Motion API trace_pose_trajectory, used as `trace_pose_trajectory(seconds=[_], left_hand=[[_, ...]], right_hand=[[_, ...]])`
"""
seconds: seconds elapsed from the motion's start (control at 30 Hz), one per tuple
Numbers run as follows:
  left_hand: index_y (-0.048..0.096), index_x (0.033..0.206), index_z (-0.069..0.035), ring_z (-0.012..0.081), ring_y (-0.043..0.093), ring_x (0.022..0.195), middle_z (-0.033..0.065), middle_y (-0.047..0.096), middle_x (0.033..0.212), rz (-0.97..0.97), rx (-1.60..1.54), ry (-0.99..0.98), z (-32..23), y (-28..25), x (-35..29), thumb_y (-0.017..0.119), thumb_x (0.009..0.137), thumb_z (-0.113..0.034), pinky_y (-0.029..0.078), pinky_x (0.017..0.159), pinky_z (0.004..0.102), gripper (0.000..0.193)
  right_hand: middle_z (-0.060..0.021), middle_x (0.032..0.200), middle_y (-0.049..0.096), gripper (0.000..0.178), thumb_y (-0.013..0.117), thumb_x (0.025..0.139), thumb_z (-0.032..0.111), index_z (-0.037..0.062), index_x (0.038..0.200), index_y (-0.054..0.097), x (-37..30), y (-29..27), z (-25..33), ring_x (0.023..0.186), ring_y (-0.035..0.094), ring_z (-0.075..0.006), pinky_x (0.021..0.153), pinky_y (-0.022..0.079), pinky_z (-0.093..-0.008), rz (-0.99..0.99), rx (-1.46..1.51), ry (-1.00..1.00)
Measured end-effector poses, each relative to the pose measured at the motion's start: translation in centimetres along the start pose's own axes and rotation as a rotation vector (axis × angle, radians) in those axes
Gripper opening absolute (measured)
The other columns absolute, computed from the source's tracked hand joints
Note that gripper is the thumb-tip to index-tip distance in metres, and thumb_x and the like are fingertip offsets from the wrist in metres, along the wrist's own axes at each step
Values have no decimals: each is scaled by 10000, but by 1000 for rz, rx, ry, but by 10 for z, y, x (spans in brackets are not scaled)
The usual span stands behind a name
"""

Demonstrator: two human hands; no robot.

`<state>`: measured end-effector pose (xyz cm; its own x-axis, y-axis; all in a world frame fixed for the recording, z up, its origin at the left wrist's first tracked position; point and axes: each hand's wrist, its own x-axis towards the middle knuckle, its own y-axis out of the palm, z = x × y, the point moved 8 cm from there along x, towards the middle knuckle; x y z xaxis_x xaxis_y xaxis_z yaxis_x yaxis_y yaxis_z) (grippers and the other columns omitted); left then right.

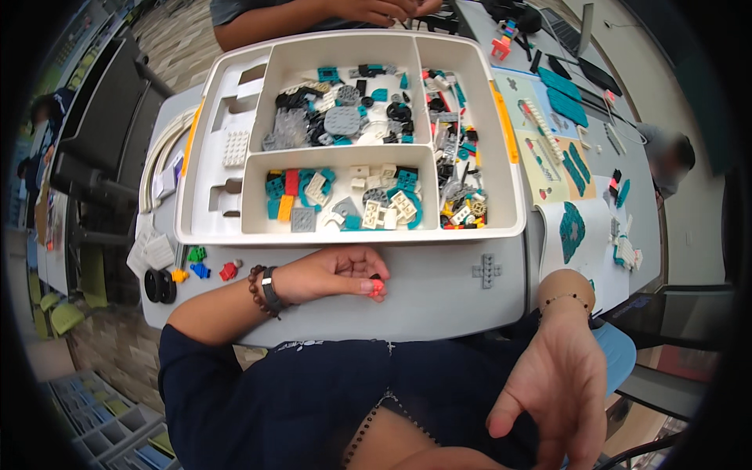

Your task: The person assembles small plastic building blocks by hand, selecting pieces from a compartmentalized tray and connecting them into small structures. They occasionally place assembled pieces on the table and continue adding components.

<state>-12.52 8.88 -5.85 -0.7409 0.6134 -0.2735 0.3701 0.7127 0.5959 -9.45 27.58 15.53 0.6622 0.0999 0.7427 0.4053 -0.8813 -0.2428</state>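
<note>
Between the thumb and fingers of my left hand is a small coral-red toy brick piece. A dark bit shows at its top, too small to make out. This hand is over the grey table, just in front of a white sorting tray of building bricks. My right hand is off the table at the lower right, palm up with fingers apart and holding nothing. A flat grey piece built in a cross shape lies on the table between the two hands.
Small green, blue and red figures and black wheels lie at the left. An open instruction booklet is at the right, beside loose teal and white pieces. Across the tray are another person's hands. A laptop stands far right.
</note>
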Motion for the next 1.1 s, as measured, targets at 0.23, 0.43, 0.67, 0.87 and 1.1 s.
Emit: trace_pose_trajectory(seconds=[0.23, 0.43, 0.67, 0.87, 1.1], left_hand=[[501, 1060, -16, 170, 576, 974, 79, 573, 996, -39, 103, -24, 1, -5, 1, 590, 836, -120, 436, 894, 313, 262], [508, 1063, -22, 121, 573, 931, 61, 593, 954, -24, 99, -21, -4, -2, 0, 578, 849, -129, 436, 853, 253, 250], [502, 1064, -17, 130, 568, 935, 72, 597, 960, -15, 53, -48, 0, -2, 0, 577, 847, -120, 430, 845, 256, 252], [492, 1028, -4, 227, 592, 926, 143, 603, 942, -118, 15, -64, 11, -15, -2, 604, 805, -103, 445, 865, 356, 269], [481, 1038, -5, 233, 588, 934, 144, 596, 953, -92, -56, -10, 8, -12, 0, 596, 797, -84, 436, 879, 373, 279]], right_hand=[[-55, 1223, 448, 480, 660, 655, -24, 1, 1117, 530, -2, 1, -1, 1199, 367, -156, 965, 394, -261, -37, 44, 21], [-51, 1046, 498, 343, 620, 640, -79, -23, 975, 570, -3, -8, -4, 1034, 464, -153, 854, 451, -260, -139, 2, -4], [-37, 919, 539, 191, 656, 692, 65, 8, 859, 581, -5, -21, -2, 885, 537, -139, 815, 454, -222, -173, -73, 84], [-34, 862, 519, 239, 595, 626, -106, 2, 835, 552, -1, -32, -4, 833, 513, -143, 739, 467, -251, -162, -92, -65], [-14, 772, 495, 224, 559, 625, -128, 24, 786, 528, 9, -46, 22, 755, 513, -137, 683, 444, -240, -240, -242, -22]])
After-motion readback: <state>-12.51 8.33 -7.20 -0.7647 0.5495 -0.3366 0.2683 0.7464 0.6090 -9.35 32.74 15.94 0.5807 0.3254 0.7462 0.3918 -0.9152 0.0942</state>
